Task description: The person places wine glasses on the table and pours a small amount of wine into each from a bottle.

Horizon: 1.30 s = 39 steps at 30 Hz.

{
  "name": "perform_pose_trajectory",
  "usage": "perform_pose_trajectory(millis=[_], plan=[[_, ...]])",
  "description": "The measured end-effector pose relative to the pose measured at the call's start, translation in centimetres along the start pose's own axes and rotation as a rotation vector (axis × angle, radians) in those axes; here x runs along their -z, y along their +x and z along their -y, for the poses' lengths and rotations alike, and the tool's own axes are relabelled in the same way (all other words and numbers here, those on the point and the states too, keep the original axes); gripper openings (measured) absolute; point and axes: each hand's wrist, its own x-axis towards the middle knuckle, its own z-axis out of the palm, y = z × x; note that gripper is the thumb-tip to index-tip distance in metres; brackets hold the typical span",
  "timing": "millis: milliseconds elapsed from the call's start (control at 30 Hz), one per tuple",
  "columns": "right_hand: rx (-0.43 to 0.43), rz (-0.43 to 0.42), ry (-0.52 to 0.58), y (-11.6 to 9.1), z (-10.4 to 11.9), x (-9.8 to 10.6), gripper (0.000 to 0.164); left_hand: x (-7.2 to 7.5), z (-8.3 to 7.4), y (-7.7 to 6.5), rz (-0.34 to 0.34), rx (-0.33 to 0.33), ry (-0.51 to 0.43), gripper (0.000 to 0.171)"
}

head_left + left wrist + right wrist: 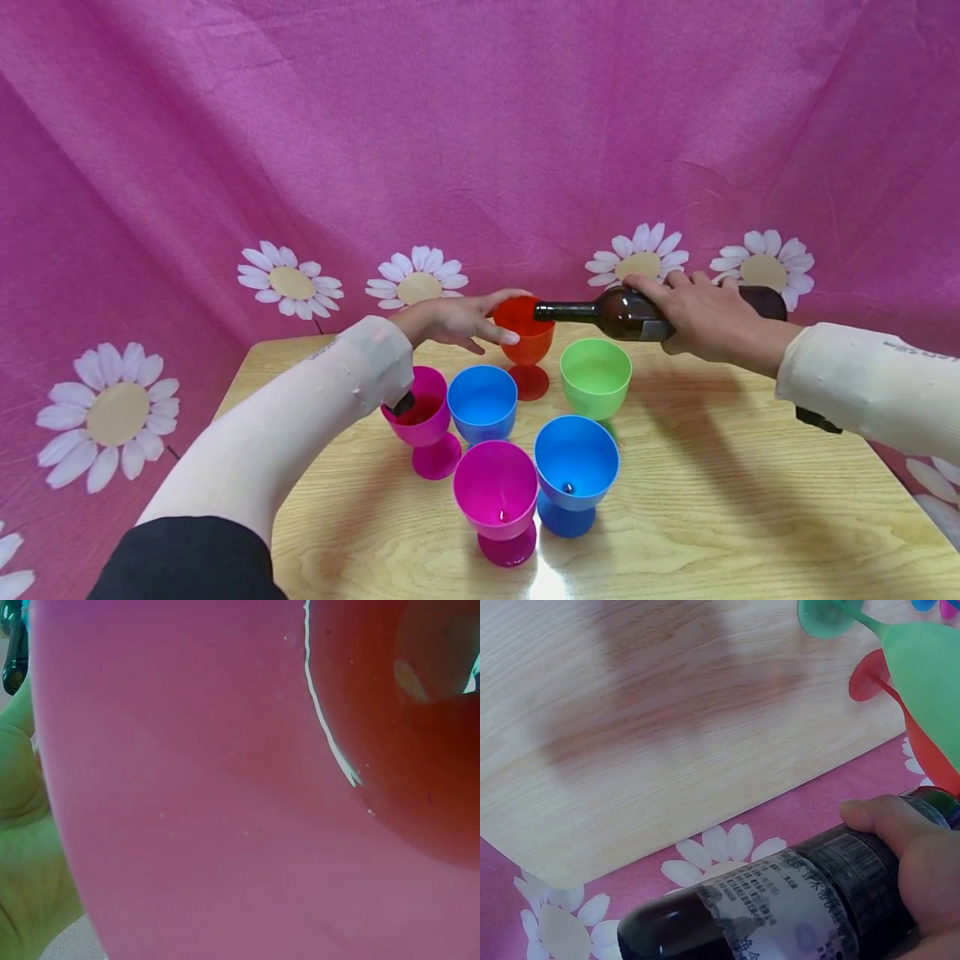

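My right hand (708, 321) grips a dark wine bottle (630, 313) round its body. The bottle lies nearly level, its mouth at the rim of an orange-red goblet (527, 333). Whether liquid flows is too small to tell. Thumb in front and fingers behind, my left hand (457, 323) holds that goblet's bowl from the left. Below my left wrist stands a magenta goblet (437, 457) with red liquid in it; its bowl (187, 787) fills most of the left wrist view. A label (784, 900) with printed text shows on the bottle in the right wrist view.
A green goblet (596, 379) stands right of the orange-red one. Closer to me are a blue goblet (482, 404), a second blue goblet (577, 458) and another magenta goblet (496, 492). All stand on a wooden table (720, 500) before a pink flowered cloth (480, 150).
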Motion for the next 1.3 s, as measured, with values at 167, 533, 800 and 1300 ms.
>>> perform_pose_trajectory(millis=[167,533,800,1300], plan=[[-0.002,0.002,0.003,0.05,0.01,-0.01,0.095,-0.02,-0.02,-0.02,0.0,0.001,-0.001,0.076],[0.006,-0.005,0.001,-0.02,0.0,0.01,0.095,0.06,0.05,0.13,-0.001,0.0,-0.004,0.076],[-0.001,0.006,0.008,0.07,0.0,-0.02,0.096,0.01,0.05,0.06,0.0,-0.005,-0.003,0.076],[-0.003,0.012,0.01,0.14,-0.05,-0.07,0.096,-0.01,0.01,0.04,0.007,-0.009,0.004,0.076]])
